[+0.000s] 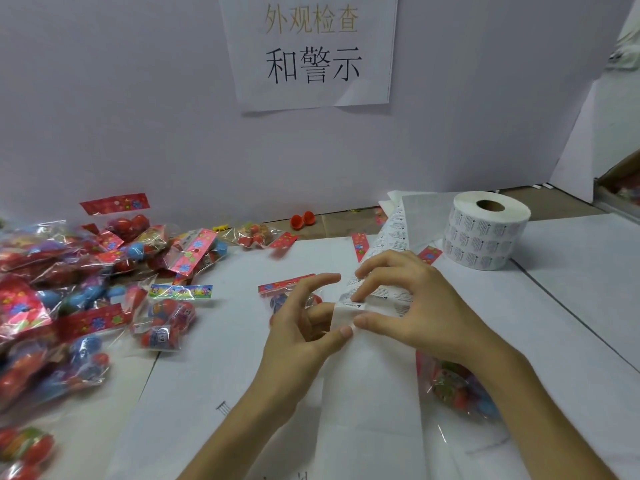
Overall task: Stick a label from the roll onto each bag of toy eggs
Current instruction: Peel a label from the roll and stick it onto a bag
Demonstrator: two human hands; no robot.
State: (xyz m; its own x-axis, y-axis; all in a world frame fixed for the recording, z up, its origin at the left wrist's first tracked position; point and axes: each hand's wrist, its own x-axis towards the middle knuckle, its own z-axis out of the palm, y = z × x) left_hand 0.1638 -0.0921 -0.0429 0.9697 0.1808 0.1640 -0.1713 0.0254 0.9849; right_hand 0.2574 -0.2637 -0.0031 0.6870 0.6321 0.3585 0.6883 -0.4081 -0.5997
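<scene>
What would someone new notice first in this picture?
At centre, the left hand and right hand pinch a printed label strip that runs toward the white roll at right. A bright heap of bagged toy eggs fills the left side, and a paper sign hangs on the wall above.

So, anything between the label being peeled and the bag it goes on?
No object. The label strip, pinched by both hands, is right beside the bag; only the left hand's own fingers overlap the bag, and the right hand is clear of it.

Left hand point(301, 323), right hand point(398, 306), close together
</scene>
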